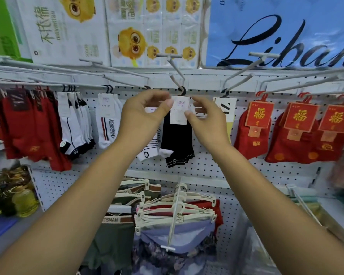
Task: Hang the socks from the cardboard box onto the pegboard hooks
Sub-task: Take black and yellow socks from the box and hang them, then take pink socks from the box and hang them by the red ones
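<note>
Seating black socks (177, 139) on peg hook (176, 68); left hand (141, 116) grip pinches card (178, 114) at 9 o'clock, right hand (205, 118) at 3 o'clock; hanger loop (182, 91) near hook tip, so early release risks slip-off

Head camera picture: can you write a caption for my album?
Left hand and right hand pinch the white card of black socks on a pegboard hook.
</note>
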The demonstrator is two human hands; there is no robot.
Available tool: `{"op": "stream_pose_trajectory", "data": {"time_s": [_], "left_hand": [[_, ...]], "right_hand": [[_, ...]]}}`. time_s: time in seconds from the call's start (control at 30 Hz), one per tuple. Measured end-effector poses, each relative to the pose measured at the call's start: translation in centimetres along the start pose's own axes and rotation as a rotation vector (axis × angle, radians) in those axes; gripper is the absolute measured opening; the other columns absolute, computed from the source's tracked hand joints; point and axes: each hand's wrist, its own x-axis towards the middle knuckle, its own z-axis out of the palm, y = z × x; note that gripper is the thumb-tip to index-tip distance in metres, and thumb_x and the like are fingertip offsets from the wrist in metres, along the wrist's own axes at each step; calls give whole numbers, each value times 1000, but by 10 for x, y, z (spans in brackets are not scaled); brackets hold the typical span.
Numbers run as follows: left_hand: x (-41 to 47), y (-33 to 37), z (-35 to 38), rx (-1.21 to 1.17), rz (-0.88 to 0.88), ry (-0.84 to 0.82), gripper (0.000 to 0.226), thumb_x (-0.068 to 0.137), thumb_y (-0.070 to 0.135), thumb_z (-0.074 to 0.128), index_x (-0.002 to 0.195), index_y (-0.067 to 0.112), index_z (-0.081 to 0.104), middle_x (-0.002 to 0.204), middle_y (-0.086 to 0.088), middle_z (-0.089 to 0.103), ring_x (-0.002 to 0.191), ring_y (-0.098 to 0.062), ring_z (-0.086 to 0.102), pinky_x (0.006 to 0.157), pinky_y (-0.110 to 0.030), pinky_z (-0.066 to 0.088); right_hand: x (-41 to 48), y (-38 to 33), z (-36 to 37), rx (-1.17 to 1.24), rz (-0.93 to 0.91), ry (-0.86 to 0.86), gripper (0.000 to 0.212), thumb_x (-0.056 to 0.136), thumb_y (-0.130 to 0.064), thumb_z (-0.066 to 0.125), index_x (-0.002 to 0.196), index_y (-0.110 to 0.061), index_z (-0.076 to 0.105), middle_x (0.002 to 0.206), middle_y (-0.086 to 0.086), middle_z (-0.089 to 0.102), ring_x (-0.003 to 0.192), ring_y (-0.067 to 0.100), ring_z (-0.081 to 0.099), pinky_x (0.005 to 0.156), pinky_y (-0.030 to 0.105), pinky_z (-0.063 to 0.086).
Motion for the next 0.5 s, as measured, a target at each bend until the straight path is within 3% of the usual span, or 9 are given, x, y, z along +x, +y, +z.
{"op": "stream_pose_trajectory", "data": {"time_s": [0.1, 0.17, 0.27, 0.37, 0.5], "left_hand": [[-26, -16, -14, 100, -87, -1, 21, 94, 28, 72, 115, 24, 71, 110, 15, 72, 106, 3, 65, 90, -18, 50], [-49, -27, -28, 161, -151, -15, 28, 95, 32, 69, 123, 26, 68, 119, 16, 69, 114, 1, 61, 98, -25, 47], [-90, -42, -48, 249, -227, -21, 31, 95, 37, 68, 126, 33, 66, 125, 20, 64, 120, 1, 55, 106, -29, 41], [-140, -60, -71, 342, -330, -3, 34, 94, 43, 67, 128, 39, 64, 129, 18, 61, 120, -3, 52, 102, -27, 39], [-218, -77, -110, 440, -458, 106, 37, 90, 48, 68, 126, 39, 65, 127, 15, 64, 122, -4, 54, 102, -23, 39]], "right_hand": [[-33, -1, -4, -85, -29, -26, 43, 92, -30, 68, 133, -22, 59, 129, -6, 57, 121, 9, 52, 102, 31, 46], [-61, -1, -5, -74, -46, -87, 42, 93, -35, 67, 133, -22, 60, 130, -8, 57, 123, 7, 51, 105, 32, 45], [-106, -4, 0, -46, -21, -245, 42, 94, -39, 65, 133, -25, 59, 133, -12, 55, 124, 1, 49, 105, 25, 44], [-150, -10, 12, 26, 54, -435, 41, 94, -40, 65, 133, -31, 57, 134, -18, 51, 118, -8, 47, 95, 4, 38], [-201, -20, 37, 102, 113, -637, 45, 92, -43, 66, 135, -35, 54, 131, -25, 49, 116, -14, 45, 95, 2, 32]]}}
